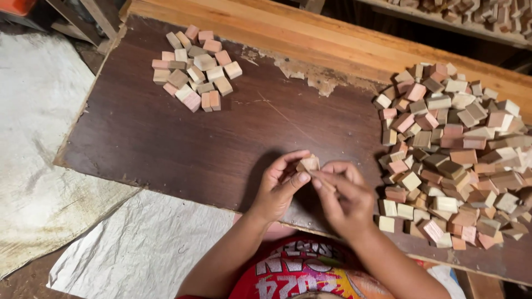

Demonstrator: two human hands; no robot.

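A small pale wooden block (308, 163) is pinched between the fingertips of both hands above the dark brown board (183, 144). My left hand (279, 189) grips the block from its left side, thumb underneath. My right hand (344, 197) meets it from the right, fingers curled around its lower edge. Just right of my right hand lies a big heap of similar small wooden blocks (454, 149) in pale, pink and brown tones. A smaller group of blocks (195, 69) lies spread flat at the far left of the board.
A lighter wooden plank (332, 39) runs along the board's far edge, with chipped veneer beside it. White sacking (39, 138) covers the surface to the left and below the board. More blocks sit on a shelf (471, 11) at the top right.
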